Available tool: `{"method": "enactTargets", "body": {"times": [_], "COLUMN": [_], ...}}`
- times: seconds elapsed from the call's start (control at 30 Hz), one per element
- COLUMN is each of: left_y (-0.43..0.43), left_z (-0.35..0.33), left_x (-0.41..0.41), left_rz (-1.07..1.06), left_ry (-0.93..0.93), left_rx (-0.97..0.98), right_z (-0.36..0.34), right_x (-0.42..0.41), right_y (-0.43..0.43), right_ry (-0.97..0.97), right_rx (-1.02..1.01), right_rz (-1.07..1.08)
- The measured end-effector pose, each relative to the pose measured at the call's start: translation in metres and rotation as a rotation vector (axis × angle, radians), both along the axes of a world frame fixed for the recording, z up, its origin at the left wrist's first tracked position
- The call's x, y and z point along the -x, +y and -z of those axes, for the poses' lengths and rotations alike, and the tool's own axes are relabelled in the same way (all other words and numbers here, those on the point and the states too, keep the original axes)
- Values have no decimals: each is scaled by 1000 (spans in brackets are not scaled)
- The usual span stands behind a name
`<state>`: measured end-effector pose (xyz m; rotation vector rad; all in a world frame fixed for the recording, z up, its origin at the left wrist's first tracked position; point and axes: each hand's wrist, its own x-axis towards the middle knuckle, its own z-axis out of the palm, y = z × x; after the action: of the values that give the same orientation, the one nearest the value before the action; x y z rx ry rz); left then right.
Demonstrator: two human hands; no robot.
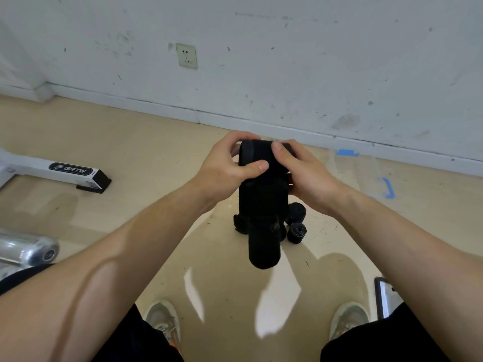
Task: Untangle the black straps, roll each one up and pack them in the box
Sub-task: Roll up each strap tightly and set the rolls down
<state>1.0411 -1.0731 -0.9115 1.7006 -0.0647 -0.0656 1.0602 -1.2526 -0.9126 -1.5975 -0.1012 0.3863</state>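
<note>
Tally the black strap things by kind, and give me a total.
Finished rolls on the floor: 2
Strap held by left hand and right hand, half rolled: 1
Partly hidden black bunch: 1
Total: 4

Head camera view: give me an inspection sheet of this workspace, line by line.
Surface: beige floor, scuffed, with glare patches.
Job's things: black strap partly rolled in both hands, tail hanging; rolled straps on the floor below; clear box to the right.
Clutter: white machine leg, chrome part at left.
Grippers: left hand and right hand both grip the strap's roll.
Cables: nothing seen.
Surroundings: marked white wall, wall socket.
</note>
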Motion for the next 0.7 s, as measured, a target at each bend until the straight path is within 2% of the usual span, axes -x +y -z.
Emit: {"method": "enactTargets", "body": {"times": [0.13, 0.23, 0.37, 0.57, 0.7], "left_y": [2, 5, 6, 5, 8], "left_z": [1, -1, -2, -10, -6], "left_x": [-1, -2, -2, -2, -3], "left_rz": [15, 57, 103, 125, 92], "left_ry": [75, 208, 295, 384, 325], "left_rx": [10, 100, 144, 180, 167], "right_z": [5, 7, 8, 13, 12], "right_x": [0, 1, 1, 2, 4], "right_y": [-1, 0, -1, -3, -4], "right_ry": [2, 3, -17, -162, -233], "right_rx": [-42, -78, -94, 59, 156], "right_rz": [19, 32, 34, 16, 5]}}
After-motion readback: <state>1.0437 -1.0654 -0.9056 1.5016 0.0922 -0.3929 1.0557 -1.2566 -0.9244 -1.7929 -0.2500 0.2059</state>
